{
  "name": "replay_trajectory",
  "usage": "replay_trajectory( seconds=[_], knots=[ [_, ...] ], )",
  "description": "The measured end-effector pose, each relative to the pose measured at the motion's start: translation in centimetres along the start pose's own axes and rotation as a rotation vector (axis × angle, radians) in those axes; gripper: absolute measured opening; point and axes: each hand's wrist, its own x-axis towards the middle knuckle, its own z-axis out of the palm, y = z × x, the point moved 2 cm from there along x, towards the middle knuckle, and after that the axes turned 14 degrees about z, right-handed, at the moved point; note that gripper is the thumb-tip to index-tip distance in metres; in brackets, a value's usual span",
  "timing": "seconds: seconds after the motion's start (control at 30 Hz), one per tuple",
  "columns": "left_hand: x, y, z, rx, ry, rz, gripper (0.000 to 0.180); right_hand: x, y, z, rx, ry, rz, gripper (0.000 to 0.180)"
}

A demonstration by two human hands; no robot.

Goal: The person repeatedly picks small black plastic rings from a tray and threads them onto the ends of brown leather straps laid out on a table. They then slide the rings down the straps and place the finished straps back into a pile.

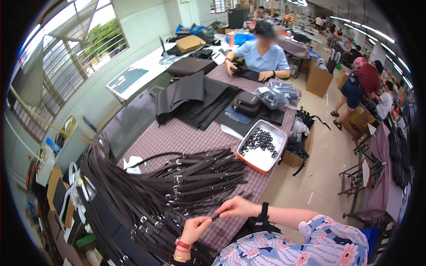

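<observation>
A large pile of dark brown straps with metal buckles [177, 186] lies across the near end of the checked table [177, 133]. My left hand [193, 228] pinches one end of a single dark strap [213, 217] just above the pile's near edge. My right hand [237, 206] grips the same strap a little farther right, near the table's front corner. A dark band sits on my right wrist, red and gold bracelets on my left.
A white tray with an orange rim [275, 155] holds several small dark rings. Stacks of dark fabric pieces [195, 99] and bagged parts [275, 93] lie mid-table. A person in a light blue shirt [262, 57] works at the far end. Cardboard boxes [317, 80] stand on the floor at right.
</observation>
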Motion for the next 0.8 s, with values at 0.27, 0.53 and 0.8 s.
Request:
replay_trajectory(
  seconds=[0.27,0.53,0.8],
  knots=[
    [0.8,0.1,1.4,-0.114,0.069,-0.138,0.023,1.1,-0.8,2.7,-0.319,0.276,-0.134,0.029],
    [1.3,-0.8,0.0,-0.305,-0.275,-0.206,0.020,0.5,-2.5,1.8,-0.389,0.039,-0.291,0.023],
    [1.9,2.6,1.2,0.067,-0.230,-0.032,0.021,-0.1,-1.4,0.6,-0.611,0.132,-0.265,0.020]
  ],
)
